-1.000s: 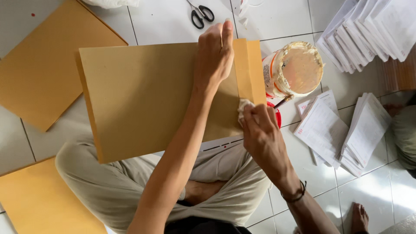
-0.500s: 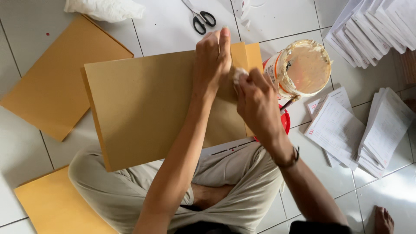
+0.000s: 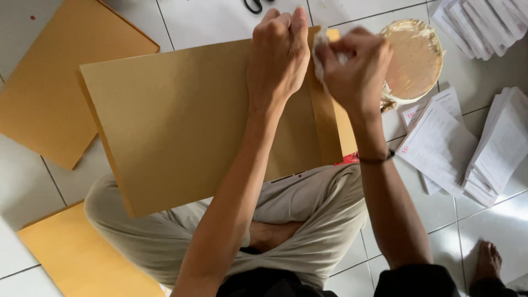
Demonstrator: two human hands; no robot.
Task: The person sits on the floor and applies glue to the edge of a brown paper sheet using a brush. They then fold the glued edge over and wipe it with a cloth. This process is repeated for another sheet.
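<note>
The person sat cross-legged on a white tiled floor (image 3: 209,16). A big brown paper envelope (image 3: 181,126) lay across the lap, tilted a little, with its far end near the top of the view.

The left hand (image 3: 278,58) rested flat-ish on the envelope near its far end. Its fingers were curled down and pressed on the paper, not wrapped around anything.

The right hand (image 3: 355,69) was just beside the left hand, over the envelope's flap (image 3: 330,126). Its fingers were closed tight around a small white wad of cloth or tissue (image 3: 320,55). The wad touched the flap near its top corner. A dark band (image 3: 377,159) sat on the right wrist.

A round tub of pale paste (image 3: 413,60) stood on the floor just to the right of the right hand. Beside it lay stacks of folded printed papers (image 3: 440,146), with more stacks (image 3: 484,27) in the top right corner.

Two more yellow-brown envelopes lay on the floor to the left, one (image 3: 49,93) higher up and one (image 3: 77,253) lower down by the knee. Black scissor handles (image 3: 257,5) showed at the top edge. A bare foot (image 3: 488,261) showed at the lower right.
</note>
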